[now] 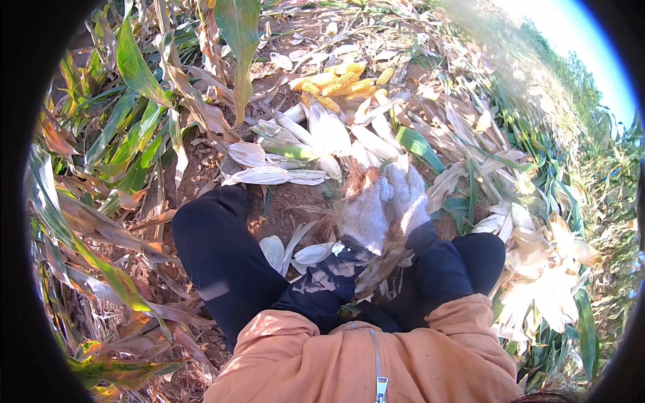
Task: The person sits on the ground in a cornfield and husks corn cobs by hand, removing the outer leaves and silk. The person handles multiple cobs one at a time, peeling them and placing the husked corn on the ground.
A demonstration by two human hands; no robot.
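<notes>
My left hand (360, 214), in a pale knitted glove, is curled low over the ground between my knees. A tuft of reddish-brown corn silk (362, 182) lies at its fingers. My right hand (409, 196), gloved the same way, presses close beside it with its fingers pointing forward. What may lie between the palms is hidden. Just beyond the fingertips are several corn ears in pale dry husks (327, 131). Behind them a heap of bare yellow corn cobs (342, 83) rests on the leaf litter.
Standing corn plants with drying leaves (136, 126) crowd the left side. Loose husks (539, 272) are piled by my right knee. Flattened stalks and green leaves (534, 166) run along the right. Bare reddish soil (297, 201) shows near my left knee (216, 216).
</notes>
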